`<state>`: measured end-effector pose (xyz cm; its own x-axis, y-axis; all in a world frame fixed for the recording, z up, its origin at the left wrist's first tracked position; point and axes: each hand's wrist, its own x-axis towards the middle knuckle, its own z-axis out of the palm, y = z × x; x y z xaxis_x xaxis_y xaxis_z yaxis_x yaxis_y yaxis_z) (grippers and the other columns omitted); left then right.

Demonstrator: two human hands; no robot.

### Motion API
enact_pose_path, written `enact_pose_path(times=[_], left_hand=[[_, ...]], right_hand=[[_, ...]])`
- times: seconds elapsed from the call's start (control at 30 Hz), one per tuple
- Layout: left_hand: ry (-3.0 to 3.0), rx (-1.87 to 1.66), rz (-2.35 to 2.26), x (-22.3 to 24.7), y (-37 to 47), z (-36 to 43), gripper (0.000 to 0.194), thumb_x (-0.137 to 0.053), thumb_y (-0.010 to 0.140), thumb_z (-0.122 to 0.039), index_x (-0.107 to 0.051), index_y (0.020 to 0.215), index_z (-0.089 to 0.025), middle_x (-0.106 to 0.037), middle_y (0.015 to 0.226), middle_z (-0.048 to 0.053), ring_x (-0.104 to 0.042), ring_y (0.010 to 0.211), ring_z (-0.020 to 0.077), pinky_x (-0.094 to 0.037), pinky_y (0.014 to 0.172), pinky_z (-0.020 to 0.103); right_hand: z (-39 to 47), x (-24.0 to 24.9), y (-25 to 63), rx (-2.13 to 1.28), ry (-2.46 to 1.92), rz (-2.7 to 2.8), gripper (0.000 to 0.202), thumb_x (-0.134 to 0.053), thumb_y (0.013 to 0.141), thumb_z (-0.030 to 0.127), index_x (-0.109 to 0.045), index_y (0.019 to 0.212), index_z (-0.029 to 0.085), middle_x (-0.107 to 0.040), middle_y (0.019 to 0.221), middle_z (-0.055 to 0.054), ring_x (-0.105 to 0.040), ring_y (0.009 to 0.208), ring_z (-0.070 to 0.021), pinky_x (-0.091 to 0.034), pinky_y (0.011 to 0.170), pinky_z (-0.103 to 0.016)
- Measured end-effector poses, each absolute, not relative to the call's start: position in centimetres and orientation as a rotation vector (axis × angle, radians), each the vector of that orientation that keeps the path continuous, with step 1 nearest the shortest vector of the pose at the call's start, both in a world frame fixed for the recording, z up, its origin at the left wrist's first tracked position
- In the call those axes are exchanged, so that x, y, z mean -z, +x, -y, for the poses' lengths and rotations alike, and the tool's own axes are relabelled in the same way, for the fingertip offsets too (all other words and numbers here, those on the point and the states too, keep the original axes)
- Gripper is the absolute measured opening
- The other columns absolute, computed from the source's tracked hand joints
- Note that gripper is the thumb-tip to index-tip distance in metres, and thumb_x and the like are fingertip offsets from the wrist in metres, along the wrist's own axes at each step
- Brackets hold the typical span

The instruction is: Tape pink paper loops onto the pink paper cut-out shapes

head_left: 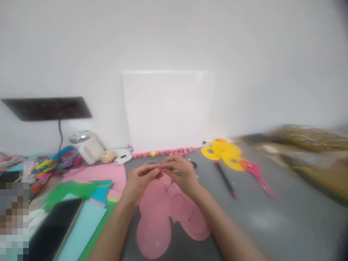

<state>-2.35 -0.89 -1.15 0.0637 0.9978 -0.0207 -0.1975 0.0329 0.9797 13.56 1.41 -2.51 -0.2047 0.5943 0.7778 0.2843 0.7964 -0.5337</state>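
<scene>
My left hand (141, 178) and my right hand (181, 172) meet in the middle, fingertips pinched together. Between them is a small pinkish-red piece (159, 168), mostly covered by the fingers; its kind is too small to make out. A thin, pale, curved strand (150, 162) shows just behind the left fingers. Below the hands, overlapping pink paper circles (153, 237) lie on the grey table (272, 232). Behind them, a row of small pink balls (163, 152) with one yellow ball (153, 154) runs along the foot of a white board (168, 108).
To the right lie yellow paper cutouts (227, 152), a dark pen (226, 181) and pink scissors (258, 177). Coloured paper sheets (87, 217) and a black phone-like slab (56, 230) are at left. A white appliance (88, 146) stands by the wall, near a cable (60, 134).
</scene>
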Motion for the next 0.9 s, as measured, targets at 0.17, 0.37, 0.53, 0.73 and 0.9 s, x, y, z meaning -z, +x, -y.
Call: enact_pose_path(times=[0.17,0.37,0.53,0.73,0.9], left_hand=[[0.965,-1.262,-0.989,1.38,-2.23,0.89,0.027,-0.076,0.065,-0.027,-0.071,0.089,-0.015,-0.071,0.086,0.008,-0.063,0.077,0.0177,-0.049,0.078,0.034],[0.968,-1.269,-1.011,1.16,-1.95,0.96,0.025,-0.075,0.065,-0.029,-0.071,0.086,-0.015,-0.070,0.086,0.008,-0.062,0.082,0.0188,-0.048,0.076,0.032],[1.038,-1.272,-1.051,1.29,-1.84,0.94,0.023,-0.073,0.067,-0.030,-0.071,0.085,-0.016,-0.070,0.087,0.008,-0.061,0.085,0.0198,-0.049,0.076,0.031],[0.987,-1.277,-1.022,1.05,-1.70,1.09,0.022,-0.074,0.065,-0.030,-0.071,0.082,-0.016,-0.070,0.085,0.007,-0.062,0.081,0.0199,-0.049,0.075,0.033],[0.955,-1.284,-0.961,0.92,-1.79,1.12,0.023,-0.074,0.067,-0.031,-0.072,0.083,-0.015,-0.070,0.087,0.008,-0.062,0.080,0.0186,-0.049,0.075,0.031]], right_hand=[[-1.21,2.74,13.17,-0.330,-0.666,1.801,0.016,-0.056,0.082,0.015,-0.068,0.090,0.022,-0.063,0.087,-0.005,-0.060,0.073,-0.0128,-0.051,0.059,-0.023],[-1.13,2.70,13.27,-0.439,-0.642,1.835,0.023,-0.058,0.080,0.016,-0.065,0.100,0.023,-0.064,0.091,-0.004,-0.060,0.073,-0.0124,-0.054,0.061,-0.024],[-0.90,2.82,13.20,-0.390,-0.743,1.920,0.030,-0.057,0.079,0.015,-0.062,0.106,0.026,-0.064,0.092,-0.003,-0.060,0.069,-0.0109,-0.052,0.059,-0.022],[-0.92,2.95,13.01,-0.418,-0.730,1.865,0.021,-0.057,0.080,0.017,-0.064,0.098,0.024,-0.064,0.091,-0.004,-0.060,0.070,-0.0118,-0.053,0.058,-0.023],[-0.75,2.26,13.12,-0.526,-0.694,1.790,0.018,-0.059,0.079,0.016,-0.064,0.095,0.022,-0.064,0.086,-0.004,-0.060,0.071,-0.0123,-0.054,0.058,-0.023]])
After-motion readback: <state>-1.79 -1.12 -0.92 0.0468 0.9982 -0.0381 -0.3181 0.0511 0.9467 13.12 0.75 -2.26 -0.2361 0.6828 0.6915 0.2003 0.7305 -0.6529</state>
